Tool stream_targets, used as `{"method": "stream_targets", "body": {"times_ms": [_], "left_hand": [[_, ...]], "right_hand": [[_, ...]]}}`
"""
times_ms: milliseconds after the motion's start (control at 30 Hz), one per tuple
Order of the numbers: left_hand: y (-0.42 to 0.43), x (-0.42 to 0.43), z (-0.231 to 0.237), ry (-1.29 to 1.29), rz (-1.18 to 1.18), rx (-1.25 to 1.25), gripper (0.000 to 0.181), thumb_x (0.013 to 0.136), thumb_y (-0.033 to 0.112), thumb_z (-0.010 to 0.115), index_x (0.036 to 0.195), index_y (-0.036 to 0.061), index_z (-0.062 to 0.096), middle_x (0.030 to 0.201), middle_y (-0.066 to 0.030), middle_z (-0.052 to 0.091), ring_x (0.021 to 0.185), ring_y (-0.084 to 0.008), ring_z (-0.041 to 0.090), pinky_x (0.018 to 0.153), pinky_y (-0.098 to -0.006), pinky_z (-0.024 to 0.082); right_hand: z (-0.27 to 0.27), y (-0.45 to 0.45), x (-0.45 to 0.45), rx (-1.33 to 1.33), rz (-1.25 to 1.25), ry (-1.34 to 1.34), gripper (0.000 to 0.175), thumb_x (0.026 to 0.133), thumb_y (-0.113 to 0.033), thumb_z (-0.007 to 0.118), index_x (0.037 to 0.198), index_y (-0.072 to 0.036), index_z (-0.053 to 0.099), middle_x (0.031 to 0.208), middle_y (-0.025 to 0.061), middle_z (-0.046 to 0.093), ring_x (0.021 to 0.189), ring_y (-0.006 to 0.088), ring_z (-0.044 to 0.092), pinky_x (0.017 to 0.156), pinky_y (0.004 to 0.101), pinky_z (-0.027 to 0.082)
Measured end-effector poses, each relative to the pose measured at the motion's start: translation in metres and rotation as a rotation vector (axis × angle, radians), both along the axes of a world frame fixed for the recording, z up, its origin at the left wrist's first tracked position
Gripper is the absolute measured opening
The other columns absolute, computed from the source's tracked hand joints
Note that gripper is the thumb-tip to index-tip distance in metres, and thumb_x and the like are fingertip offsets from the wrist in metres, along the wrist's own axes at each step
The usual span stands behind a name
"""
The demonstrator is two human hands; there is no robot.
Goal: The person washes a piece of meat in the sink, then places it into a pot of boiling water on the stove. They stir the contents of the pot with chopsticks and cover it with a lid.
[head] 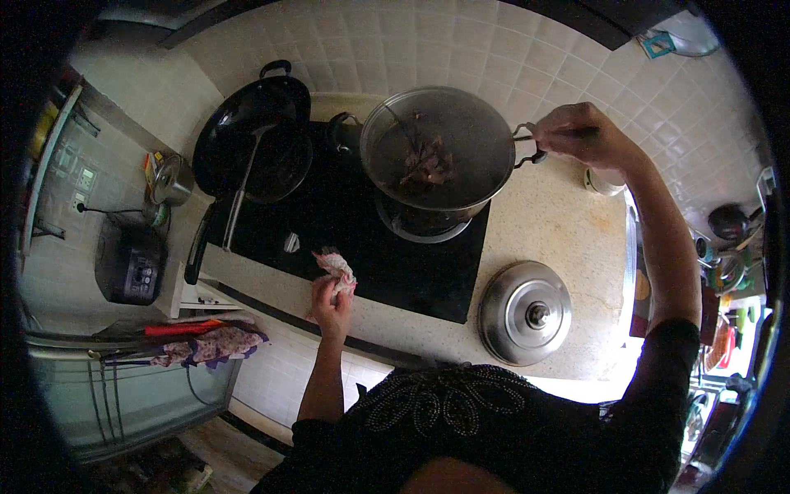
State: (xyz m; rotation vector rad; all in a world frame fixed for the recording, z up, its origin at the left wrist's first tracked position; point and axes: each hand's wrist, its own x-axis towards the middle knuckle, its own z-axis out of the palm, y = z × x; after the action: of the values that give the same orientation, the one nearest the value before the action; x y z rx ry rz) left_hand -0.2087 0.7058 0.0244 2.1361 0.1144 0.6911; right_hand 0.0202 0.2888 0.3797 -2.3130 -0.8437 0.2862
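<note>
My left hand (331, 309) pinches a crumpled white-and-pink cloth (338, 272) over the front edge of the black cooktop (419, 281). My right hand (577, 133) is at the right handle (531, 159) of a large steel pot, its fingers curled together. Whether they grip the handle or something dark between them cannot be told. The two-handled pot (441, 205) stands on the right burner. Steamy dark liquid fills it, with brownish pieces (432, 163) heaped in the middle. On the counter lies a domed steel lid (524, 315), knob up.
A black wok (216, 142) sits on the cooktop's left, a long-handled metal utensil (244, 185) resting in it. A control knob (291, 242) is near the cloth. A white cup (603, 182) stands behind my right wrist. A dark rice cooker (131, 259) is at far left.
</note>
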Motion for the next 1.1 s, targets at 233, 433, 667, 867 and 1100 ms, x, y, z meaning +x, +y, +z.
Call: {"method": "stream_targets", "body": {"times_ms": [233,433,667,867,1100], "left_hand": [[0.005,0.000,-0.012,0.027,-0.005,0.032,0.027,0.076,0.000,0.062,0.103,0.0008,0.060,0.110,-0.0166,0.056,0.103,-0.0341,0.054,0.087,-0.0420,0.047],[0.004,0.001,-0.010,-0.059,-0.037,-0.018,0.030,0.076,0.000,0.064,0.106,0.0029,0.060,0.110,-0.0168,0.056,0.101,-0.0338,0.055,0.084,-0.0432,0.048],[0.005,0.003,-0.005,-0.046,-0.072,0.023,0.030,0.078,-0.002,0.062,0.107,0.0017,0.058,0.110,-0.0169,0.056,0.102,-0.0348,0.054,0.087,-0.0424,0.045],[0.011,0.002,0.000,-0.069,-0.092,0.001,0.032,0.076,0.001,0.071,0.106,0.0023,0.059,0.108,-0.0139,0.057,0.098,-0.0296,0.058,0.082,-0.0381,0.050],[0.016,0.008,0.005,-0.004,-0.206,-0.146,0.029,0.075,0.000,0.070,0.101,0.0032,0.060,0.104,-0.0143,0.058,0.098,-0.0290,0.057,0.077,-0.0362,0.050]], "right_hand": [[-0.054,0.020,0.061,-0.003,-0.125,0.277,0.024,0.094,-0.020,0.057,0.101,-0.001,0.068,0.090,0.0111,0.068,0.077,0.0181,0.064,0.077,0.0318,0.054],[-0.059,0.072,0.069,-0.072,-0.081,0.464,0.021,0.089,-0.015,0.060,0.104,-0.002,0.065,0.092,0.0100,0.068,0.080,0.0197,0.065,0.079,0.0340,0.054],[-0.055,0.074,0.073,-0.071,-0.088,0.662,0.025,0.093,-0.020,0.055,0.102,0.001,0.065,0.091,0.0131,0.068,0.081,0.0185,0.066,0.074,0.0303,0.056],[0.004,0.069,0.040,-0.036,-0.164,0.347,0.026,0.094,-0.021,0.053,0.099,0.000,0.066,0.086,0.0108,0.069,0.079,0.0168,0.066,0.069,0.0289,0.055],[0.023,0.082,-0.062,0.071,0.127,0.201,0.015,0.088,-0.010,0.062,0.096,0.001,0.068,0.090,0.0130,0.070,0.079,0.0218,0.068,0.067,0.0318,0.055]]}}
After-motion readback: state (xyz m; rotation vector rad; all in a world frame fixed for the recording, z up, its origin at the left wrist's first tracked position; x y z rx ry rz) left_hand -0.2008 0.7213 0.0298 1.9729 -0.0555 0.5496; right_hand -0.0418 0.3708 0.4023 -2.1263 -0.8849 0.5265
